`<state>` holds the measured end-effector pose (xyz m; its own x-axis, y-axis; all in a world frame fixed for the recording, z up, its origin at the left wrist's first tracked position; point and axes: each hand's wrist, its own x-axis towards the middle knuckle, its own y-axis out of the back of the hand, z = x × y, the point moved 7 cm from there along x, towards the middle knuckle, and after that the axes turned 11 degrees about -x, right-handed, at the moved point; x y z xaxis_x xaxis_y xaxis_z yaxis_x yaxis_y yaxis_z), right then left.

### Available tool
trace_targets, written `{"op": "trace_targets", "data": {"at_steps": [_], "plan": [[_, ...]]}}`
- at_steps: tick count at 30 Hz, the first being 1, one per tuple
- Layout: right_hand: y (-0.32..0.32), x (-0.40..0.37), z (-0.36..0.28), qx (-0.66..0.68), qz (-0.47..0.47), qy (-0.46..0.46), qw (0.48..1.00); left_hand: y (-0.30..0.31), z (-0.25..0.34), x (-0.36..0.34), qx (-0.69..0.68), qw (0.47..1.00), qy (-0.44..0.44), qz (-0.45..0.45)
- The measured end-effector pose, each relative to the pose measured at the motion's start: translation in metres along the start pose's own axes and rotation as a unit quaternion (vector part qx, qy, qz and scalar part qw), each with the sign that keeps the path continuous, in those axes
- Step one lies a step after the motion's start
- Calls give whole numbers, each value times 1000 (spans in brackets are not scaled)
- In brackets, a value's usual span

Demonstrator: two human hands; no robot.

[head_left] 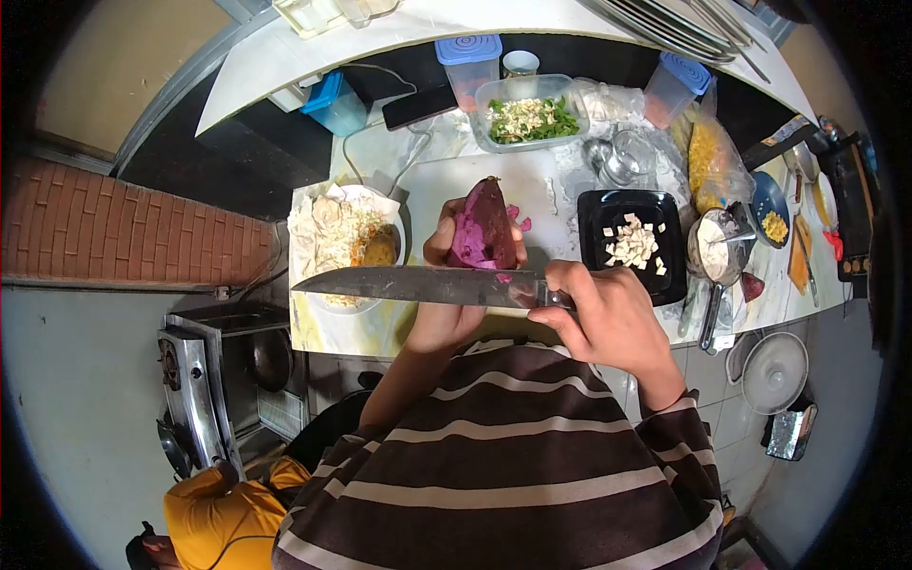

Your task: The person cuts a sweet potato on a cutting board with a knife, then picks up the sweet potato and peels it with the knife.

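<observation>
My left hand [445, 318] is wrapped round a purple sweet potato [481, 223], held upright over the white cutting board. Part of its dark skin is off, and bright purple flesh shows on the left side and near the bottom. In my right hand [608, 318] is the handle of a large kitchen knife [408, 285]. Its long blade points left and lies across the near end of the sweet potato, with a purple bit on the metal. Purple peelings [518, 217] lie on the cutting board [543, 180] just beyond.
On the right, a black tray [589, 204] holds pale cubes, near a saucepan [715, 285]. A bowl of peelings [397, 223] stands left. At the back are a container of chopped greens [532, 122] and a phone [419, 106]. A person in yellow [223, 518] is behind on the left.
</observation>
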<state>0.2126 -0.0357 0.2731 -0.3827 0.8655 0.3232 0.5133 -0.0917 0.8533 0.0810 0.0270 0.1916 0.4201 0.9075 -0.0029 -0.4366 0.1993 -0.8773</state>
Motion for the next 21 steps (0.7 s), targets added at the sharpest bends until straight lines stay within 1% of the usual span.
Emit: {"op": "trace_targets", "data": {"at_steps": [4, 5, 7, 8, 10, 17, 19, 21], "plan": [[-2, 0, 2, 8, -5, -11, 1000, 2, 2, -1, 10, 999, -3, 31], [-2, -1, 2, 8, -5, -10, 1000, 2, 2, 0, 10, 999, -3, 31], [-1, -1, 2, 6, 0, -8, 1000, -3, 5, 1, 6, 1000, -13, -3], [-1, -1, 2, 6, 0, -9, 1000, -5, 5, 1, 5, 1000, -12, -3], [-1, -2, 4, 1, 12, -15, 1000, -10, 7, 1, 12, 999, -41, 4], [0, 2, 0, -22, 20, -3, 1000, 1, 2, 0, -15, 1000, -21, 14], [-2, 1, -3, -40, 41, 18, 998, -1, 0, 0, -66, 998, -12, -4], [-3, 2, -4, -43, 49, 22, 998, 0, -5, -2, -77, 997, -6, 13]]}}
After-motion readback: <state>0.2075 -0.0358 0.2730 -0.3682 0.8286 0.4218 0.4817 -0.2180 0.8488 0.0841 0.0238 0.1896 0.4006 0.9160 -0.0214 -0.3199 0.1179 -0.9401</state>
